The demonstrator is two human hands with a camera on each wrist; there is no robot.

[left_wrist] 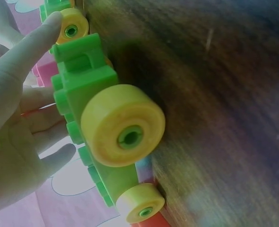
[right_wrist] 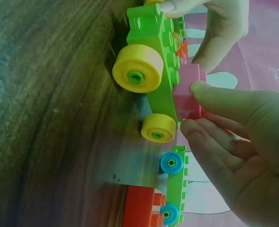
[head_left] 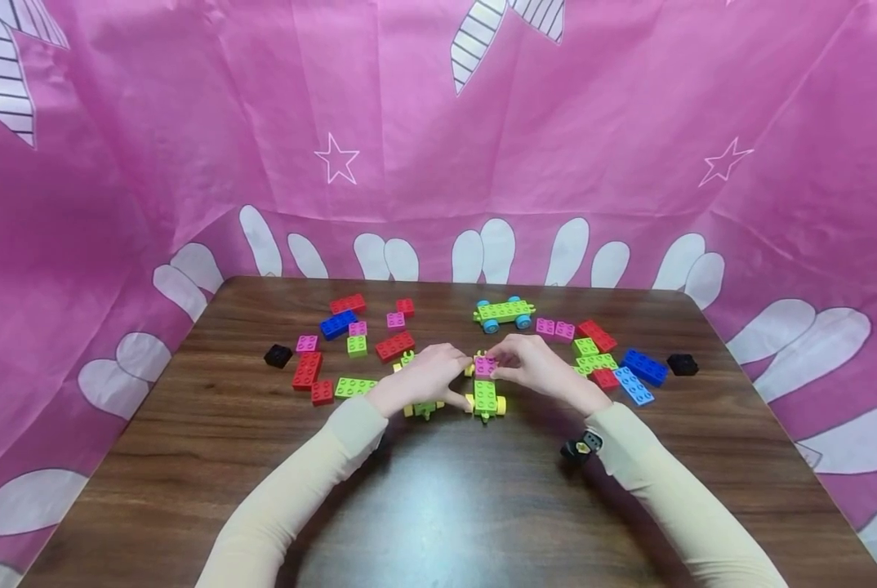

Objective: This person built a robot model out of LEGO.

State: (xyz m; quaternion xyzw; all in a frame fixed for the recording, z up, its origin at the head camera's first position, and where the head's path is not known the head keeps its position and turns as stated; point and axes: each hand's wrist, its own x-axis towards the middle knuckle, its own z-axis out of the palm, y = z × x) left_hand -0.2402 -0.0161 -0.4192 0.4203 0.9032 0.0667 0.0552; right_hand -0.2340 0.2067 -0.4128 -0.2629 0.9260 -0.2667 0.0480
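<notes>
From my head, I see my right hand (head_left: 537,363) pinching the pink brick (head_left: 485,366) between thumb and fingers at the far end of the car (head_left: 485,398), a green one with yellow wheels, on the table (head_left: 174,425) in front of me. My left hand (head_left: 425,376) reaches across the second car (head_left: 425,407), covering its middle, with my thumb out straight toward a near wheel of the first. A green plate (head_left: 353,387) runs in under my left wrist, and my right hand overlaps the edge of a green piece (head_left: 593,364). The black piece (head_left: 278,355) at far left is too dark to make out its shape. From my left wrist, the second car fills the middle; my left fingers are loosely spread behind it, partly hidden by its studs, and my thumb tip is at a yellow wheel of the first car. Only a patch of the pink brick shows past my thumb, and a red piece (left_wrist: 154,220) is cut off below. From my right wrist, my thumb and fingertips hold the pink brick against the car's studs; whether it is fully seated I cannot tell. My left thumb touches the car's near end, the rest of that hand being cut off above. A red brick (right_wrist: 138,208) leaves the bottom edge, hiding part of the blue-wheeled car (head_left: 503,311).
</notes>
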